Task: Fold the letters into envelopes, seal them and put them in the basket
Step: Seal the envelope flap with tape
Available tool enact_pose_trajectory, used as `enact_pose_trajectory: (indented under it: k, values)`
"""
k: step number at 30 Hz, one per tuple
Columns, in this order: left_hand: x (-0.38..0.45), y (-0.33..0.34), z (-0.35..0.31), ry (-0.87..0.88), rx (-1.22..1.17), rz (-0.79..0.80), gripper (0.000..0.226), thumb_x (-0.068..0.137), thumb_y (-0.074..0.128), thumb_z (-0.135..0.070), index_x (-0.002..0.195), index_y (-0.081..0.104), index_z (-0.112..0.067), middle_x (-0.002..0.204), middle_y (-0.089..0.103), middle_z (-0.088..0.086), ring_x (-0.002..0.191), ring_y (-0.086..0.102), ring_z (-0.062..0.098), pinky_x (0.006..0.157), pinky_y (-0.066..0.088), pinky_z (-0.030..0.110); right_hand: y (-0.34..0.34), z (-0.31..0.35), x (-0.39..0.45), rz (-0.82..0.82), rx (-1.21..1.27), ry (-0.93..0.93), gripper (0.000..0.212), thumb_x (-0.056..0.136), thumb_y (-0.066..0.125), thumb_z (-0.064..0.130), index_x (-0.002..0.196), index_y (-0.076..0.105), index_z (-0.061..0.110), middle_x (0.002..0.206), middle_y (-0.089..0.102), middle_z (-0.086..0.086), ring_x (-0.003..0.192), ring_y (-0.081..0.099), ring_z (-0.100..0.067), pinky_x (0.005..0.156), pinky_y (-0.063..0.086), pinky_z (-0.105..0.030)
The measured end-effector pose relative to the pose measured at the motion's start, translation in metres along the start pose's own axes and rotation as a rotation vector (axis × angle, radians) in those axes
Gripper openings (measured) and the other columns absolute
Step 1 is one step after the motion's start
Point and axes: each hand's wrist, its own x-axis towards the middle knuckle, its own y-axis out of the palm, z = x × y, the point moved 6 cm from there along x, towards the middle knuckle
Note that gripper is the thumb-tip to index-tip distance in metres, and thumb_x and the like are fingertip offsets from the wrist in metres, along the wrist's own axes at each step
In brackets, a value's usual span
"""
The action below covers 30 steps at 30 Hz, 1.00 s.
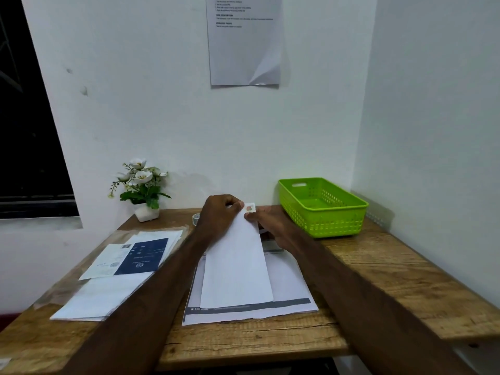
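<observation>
One long white envelope (236, 266) is the whole of the work in hand, and nothing has reached the green plastic lattice basket (323, 207), whose floor shows bare as far as its walls let me see.

Nearest, along the front of the rough wooden table (378, 272), lies a printed white sheet with a dark band at its lower edge (292, 299); it is flat and unfolded, and the envelope rests on top of it, running lengthwise away from the person. To the left sits a loose stack of white papers (102, 290) with a dark blue printed leaflet (143, 257) on top, all seemingly inside or under a clear plastic wrapper; these look like stock not yet touched.

Further out, both hands meet at the envelope's far end. The left hand (219, 215) is curled over the far left corner, fingers pressed down on the paper. The right hand (273, 226) pinches thumb and forefinger at the far edge, just beside a small coloured sticker (250, 207) at that end. My reading is that the flap is being closed with the sticker, though whether a letter is already inside cannot be told.

Beyond the hands, a small clear roll, perhaps tape (196, 219), peeks out beside the left wrist. So, in my judgement: sealing underway, basket drop pending, more letters left.
</observation>
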Motion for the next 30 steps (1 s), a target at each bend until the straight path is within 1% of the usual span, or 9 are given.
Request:
enact_pose_trajectory:
  k: [4, 9, 12, 15, 18, 21, 23, 25, 30]
  values:
    - [-0.003, 0.001, -0.002, -0.008, -0.011, 0.009, 0.013, 0.091, 0.068, -0.025, 0.082, 0.077, -0.022, 0.079, 0.073, -0.013, 0.072, 0.062, -0.013, 0.060, 0.039, 0.005, 0.000, 0.000, -0.001, -0.019, -0.007, 0.003, 0.023, 0.092, 0.067, 0.015, 0.113, 0.074, 0.009, 0.106, 0.077, -0.008, 0.088, 0.074, -0.018, 0.062, 0.056, -0.025]
    - [-0.003, -0.001, -0.006, -0.001, -0.035, 0.006, 0.013, 0.091, 0.068, -0.022, 0.082, 0.077, -0.019, 0.079, 0.073, -0.013, 0.071, 0.061, -0.014, 0.061, 0.039, 0.004, -0.002, 0.004, -0.005, -0.035, 0.001, 0.026, 0.022, 0.090, 0.067, 0.014, 0.111, 0.074, 0.008, 0.102, 0.078, -0.007, 0.084, 0.073, -0.018, 0.060, 0.055, -0.025]
    - [-0.004, -0.002, -0.006, 0.006, -0.026, -0.006, 0.013, 0.091, 0.069, -0.023, 0.082, 0.077, -0.020, 0.079, 0.073, -0.014, 0.072, 0.062, -0.013, 0.062, 0.039, 0.006, -0.003, 0.003, -0.002, -0.067, 0.005, 0.044, 0.023, 0.088, 0.067, 0.013, 0.109, 0.074, 0.009, 0.103, 0.078, -0.009, 0.091, 0.074, -0.023, 0.066, 0.056, -0.028]
    - [-0.004, -0.005, -0.007, 0.004, -0.063, -0.030, 0.011, 0.091, 0.070, -0.022, 0.088, 0.079, -0.018, 0.087, 0.076, -0.012, 0.079, 0.065, -0.008, 0.071, 0.044, 0.012, -0.004, 0.002, 0.000, -0.099, 0.020, 0.058, 0.022, 0.089, 0.067, 0.013, 0.109, 0.074, 0.009, 0.103, 0.077, -0.009, 0.090, 0.073, -0.024, 0.065, 0.055, -0.028]
    - [-0.003, -0.016, -0.008, -0.027, -0.053, -0.115, 0.018, 0.091, 0.069, -0.027, 0.107, 0.075, -0.021, 0.101, 0.073, -0.009, 0.094, 0.064, 0.005, 0.086, 0.048, 0.021, -0.011, 0.000, 0.005, -0.183, 0.046, 0.068, 0.022, 0.086, 0.070, 0.014, 0.107, 0.074, 0.010, 0.098, 0.077, -0.009, 0.085, 0.074, -0.024, 0.064, 0.056, -0.030]
    - [-0.004, -0.024, 0.012, -0.251, -0.083, -0.161, 0.033, 0.090, 0.068, -0.044, 0.114, 0.067, -0.021, 0.102, 0.067, -0.008, 0.097, 0.061, 0.012, 0.091, 0.048, 0.030, -0.014, -0.001, 0.010, -0.228, 0.054, 0.075, 0.029, 0.077, 0.074, 0.020, 0.105, 0.076, 0.011, 0.099, 0.078, -0.006, 0.089, 0.075, -0.024, 0.072, 0.061, -0.037]
    - [-0.004, -0.022, 0.029, -0.409, -0.182, -0.126, 0.038, 0.086, 0.067, -0.054, 0.086, 0.067, -0.016, 0.086, 0.065, -0.003, 0.084, 0.062, 0.019, 0.078, 0.050, 0.032, -0.015, -0.002, 0.010, -0.235, 0.052, 0.060, 0.026, 0.078, 0.074, 0.022, 0.102, 0.076, 0.012, 0.099, 0.078, -0.005, 0.090, 0.074, -0.022, 0.074, 0.061, -0.037]
    - [-0.009, -0.017, 0.032, -0.500, -0.319, -0.081, 0.044, 0.089, 0.069, -0.046, 0.063, 0.054, -0.013, 0.067, 0.054, 0.003, 0.064, 0.053, 0.022, 0.061, 0.041, 0.030, -0.014, -0.003, 0.010, -0.218, 0.062, 0.020, 0.020, 0.085, 0.074, 0.026, 0.099, 0.077, 0.012, 0.098, 0.079, -0.003, 0.090, 0.075, -0.020, 0.078, 0.060, -0.038]
    - [-0.013, -0.014, 0.023, -0.481, -0.447, -0.058, 0.030, 0.094, 0.069, -0.029, 0.073, 0.056, -0.010, 0.074, 0.054, 0.007, 0.062, 0.048, 0.018, 0.053, 0.035, 0.024, -0.014, 0.000, 0.007, -0.207, 0.066, -0.051, 0.031, 0.090, 0.073, 0.034, 0.090, 0.076, 0.003, 0.092, 0.079, -0.009, 0.074, 0.070, -0.018, 0.069, 0.055, -0.033]
